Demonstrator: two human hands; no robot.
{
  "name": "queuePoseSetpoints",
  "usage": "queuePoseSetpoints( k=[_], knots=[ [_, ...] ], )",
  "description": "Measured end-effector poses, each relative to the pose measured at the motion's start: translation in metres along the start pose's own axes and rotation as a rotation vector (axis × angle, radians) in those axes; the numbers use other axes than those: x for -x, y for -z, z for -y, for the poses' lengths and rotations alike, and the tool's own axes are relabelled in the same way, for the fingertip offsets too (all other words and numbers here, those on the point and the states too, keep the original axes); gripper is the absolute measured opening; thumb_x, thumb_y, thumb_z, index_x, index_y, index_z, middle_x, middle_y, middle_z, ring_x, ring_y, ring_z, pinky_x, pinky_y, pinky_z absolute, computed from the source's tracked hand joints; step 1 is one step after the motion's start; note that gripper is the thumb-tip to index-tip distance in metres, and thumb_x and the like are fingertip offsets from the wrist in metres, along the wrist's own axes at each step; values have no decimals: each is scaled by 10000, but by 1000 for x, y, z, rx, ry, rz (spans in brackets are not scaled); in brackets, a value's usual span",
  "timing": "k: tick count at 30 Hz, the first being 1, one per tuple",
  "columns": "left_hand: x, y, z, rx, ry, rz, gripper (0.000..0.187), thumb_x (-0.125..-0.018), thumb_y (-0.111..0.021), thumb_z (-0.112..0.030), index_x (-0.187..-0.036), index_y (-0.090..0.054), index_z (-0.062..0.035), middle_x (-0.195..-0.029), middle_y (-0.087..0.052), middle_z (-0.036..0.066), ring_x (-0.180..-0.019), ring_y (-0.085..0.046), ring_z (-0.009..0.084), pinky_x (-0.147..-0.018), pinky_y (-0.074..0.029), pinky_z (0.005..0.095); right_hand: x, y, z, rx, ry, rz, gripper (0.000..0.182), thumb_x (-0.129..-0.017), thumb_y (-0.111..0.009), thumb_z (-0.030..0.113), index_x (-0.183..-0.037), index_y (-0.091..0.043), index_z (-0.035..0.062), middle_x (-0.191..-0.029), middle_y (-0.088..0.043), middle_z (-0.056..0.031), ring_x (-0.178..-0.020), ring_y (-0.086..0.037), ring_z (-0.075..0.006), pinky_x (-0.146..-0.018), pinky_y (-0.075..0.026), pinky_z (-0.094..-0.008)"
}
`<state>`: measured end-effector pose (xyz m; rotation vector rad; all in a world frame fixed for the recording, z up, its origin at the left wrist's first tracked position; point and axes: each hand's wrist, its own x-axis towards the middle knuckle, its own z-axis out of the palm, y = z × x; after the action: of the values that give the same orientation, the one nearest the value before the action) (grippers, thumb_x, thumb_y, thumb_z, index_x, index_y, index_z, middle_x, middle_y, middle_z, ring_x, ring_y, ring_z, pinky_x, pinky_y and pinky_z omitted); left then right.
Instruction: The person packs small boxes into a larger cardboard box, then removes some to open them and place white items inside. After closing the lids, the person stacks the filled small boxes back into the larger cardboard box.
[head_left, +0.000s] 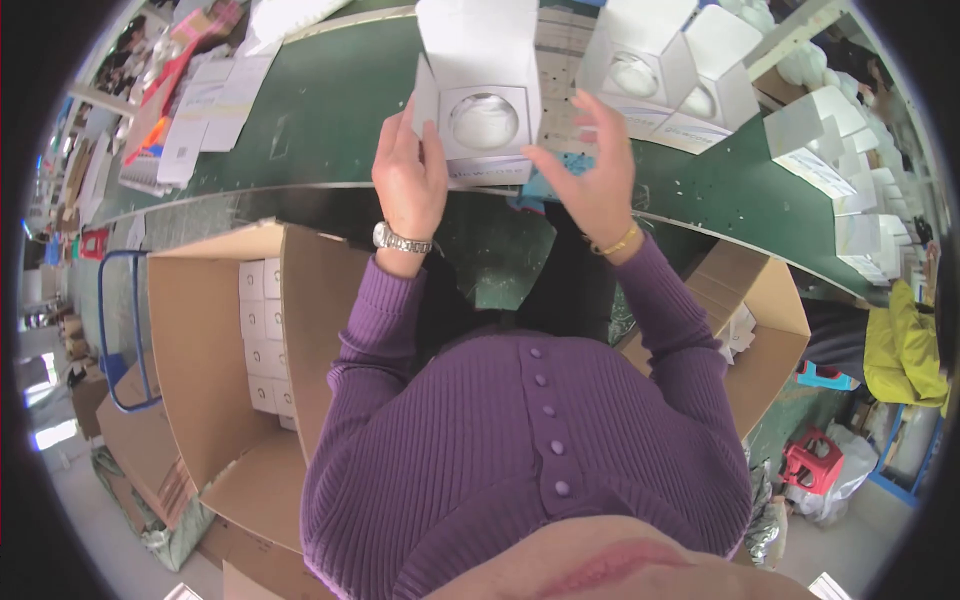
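A white box (485,165) stands on the green table in front of me, its lid raised at the back. Through the round cutout in its insert a white, rounded item (486,122) shows. My left hand (408,180) grips the box's left side, the thumb by the side flap and the fingers along the outside. On the right, my right hand (592,170) is open with fingers spread, its thumb tip close to or touching the box's front right corner. Behind that hand, a blue cloth-like piece (560,178) lies at the table edge.
Two open white boxes (640,112) with round cutouts stand back right; several more white boxes (822,150) line the right end. Flat white cartons (205,110) lie at left on the green table (330,95). Large cardboard boxes (200,350) flank me, the left one containing small white boxes.
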<state>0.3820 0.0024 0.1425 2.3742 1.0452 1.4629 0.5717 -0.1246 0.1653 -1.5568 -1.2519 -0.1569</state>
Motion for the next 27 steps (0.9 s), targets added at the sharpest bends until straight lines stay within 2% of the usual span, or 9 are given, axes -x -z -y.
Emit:
queuePoseSetpoints(
  k=[2, 5, 8, 11, 14, 17, 20, 23, 27],
  knots=[
    [4, 5, -1, 15, -41, -42, 337, -996, -536, -34, -1327, -570, 22, -1059, -619, 135, -749, -578, 204, -629, -518, 325, 3, -24, 9, -16, -58, 84, 692, -766, -873, 389, -1307, -577, 75, -1168, -628, -71, -971, -617, -211, -837, -513, -354],
    [5, 7, 1, 28, -61, -24, 459, -975, -579, -43, -1431, -535, -29, -1202, -595, 157, -978, -634, 274, -745, -581, 363, 5, -53, 1, -9, 217, -101, 291, -901, -708, 125, -1163, -641, 17, -1073, -679, -123, -879, -632, -230, -708, -554, -309],
    [1, 4, 7, 78, -204, -6, 467, -989, -598, -62, -1451, -527, -46, -1267, -597, 159, -1077, -624, 310, -880, -548, 398, 7, -57, -1, 91, 412, -13, 237, -932, -612, -20, -1142, -705, 36, -1105, -671, -103, -933, -630, -272, -803, -537, -355],
    [3, -6, 8, 75, -271, 84, 480, -1007, -530, -442, -1408, -590, -184, -1334, -597, 39, -1140, -565, 282, -873, -520, 423, 2, -45, 3, 166, 457, 195, 201, -950, -619, 205, -1064, -719, 72, -1165, -671, -32, -1018, -606, -251, -905, -463, -389],
    [7, -19, 10, 120, -242, 104, 316, -1013, -587, -359, -1231, -717, -172, -1308, -620, 30, -1188, -512, 321, -920, -504, 446, -4, -35, 8, 115, 396, 288, 210, -991, -600, 192, -971, -766, 66, -1068, -741, -11, -1025, -637, -245, -914, -466, -397],
    [6, -21, 8, 177, -181, 112, 251, -991, -604, -261, -1154, -759, -148, -1258, -644, 68, -1170, -511, 346, -950, -496, 465, -18, -30, 15, -14, -43, 288, 332, -1041, -532, 274, -859, -763, 119, -928, -757, 29, -881, -652, -132, -872, -475, -296],
    [4, -23, 9, 216, -154, 113, 225, -967, -613, -221, -1117, -766, -152, -1231, -649, 67, -1138, -513, 345, -958, -481, 463, -56, -30, 36, -356, -434, 196, 400, -969, -636, 405, -1221, -532, 112, -900, -746, -52, -770, -623, -119, -766, -492, -267],
    [5, -23, 8, 245, -132, 115, 227, -964, -612, -222, -1123, -759, -155, -1217, -644, 66, -1136, -516, 338, -976, -469, 456, -81, -27, 37, -577, -569, 405, 851, -928, -358, 746, -1473, -396, 94, -1027, -711, -140, -847, -629, -174, -834, -484, -316],
    [6, -21, 8, 245, -90, 120, 222, -948, -626, -253, -1078, -762, -136, -1207, -647, 59, -1143, -513, 337, -978, -470, 452, -67, -19, 45, -659, -696, 432, 705, -887, -585, 625, -1313, -429, 85, -1084, -665, -110, -974, -629, -186, -916, -516, -325]
  ],
)
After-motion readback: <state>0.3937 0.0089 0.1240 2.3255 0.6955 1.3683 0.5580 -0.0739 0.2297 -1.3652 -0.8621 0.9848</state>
